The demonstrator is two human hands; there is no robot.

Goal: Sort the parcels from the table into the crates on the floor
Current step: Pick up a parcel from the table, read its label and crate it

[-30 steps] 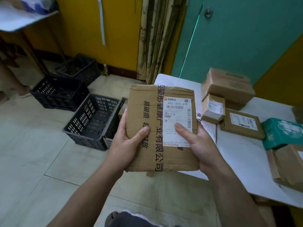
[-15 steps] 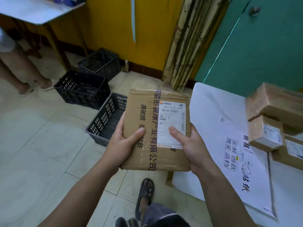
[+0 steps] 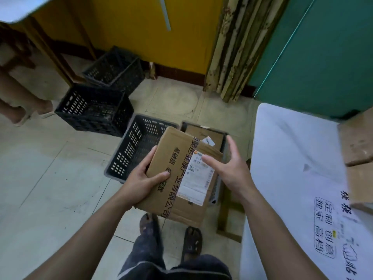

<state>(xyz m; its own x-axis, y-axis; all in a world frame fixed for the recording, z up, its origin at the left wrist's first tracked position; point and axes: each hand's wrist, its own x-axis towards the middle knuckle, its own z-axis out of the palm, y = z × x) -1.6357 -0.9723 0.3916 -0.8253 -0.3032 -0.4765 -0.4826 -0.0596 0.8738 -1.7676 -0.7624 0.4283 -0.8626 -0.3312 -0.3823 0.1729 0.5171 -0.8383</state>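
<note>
Left hand (image 3: pixel 144 178): clamped on the left edge of the brown parcel (image 3: pixel 171 150), thumb on top.
Right hand (image 3: pixel 232 168): fingers spread, off the parcel, beside its label.
Parcel: held above the floor crates, not yet dropped.
End crate (image 3: pixel 203 125) by the table (image 3: pixel 282 158): at least one box inside.
Grey crate (image 3: pixel 129 150): looks empty.
Table: cardboard boxes (image 3: pixel 357 142) left to sort; task judged partway.

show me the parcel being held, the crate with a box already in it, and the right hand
parcel (image 3: pixel 177 178): head view, on the printed tape across its top face.
crate with a box in it (image 3: pixel 190 124): head view, on its far rim.
right hand (image 3: pixel 234 172): head view, middle of the open hand.
</note>
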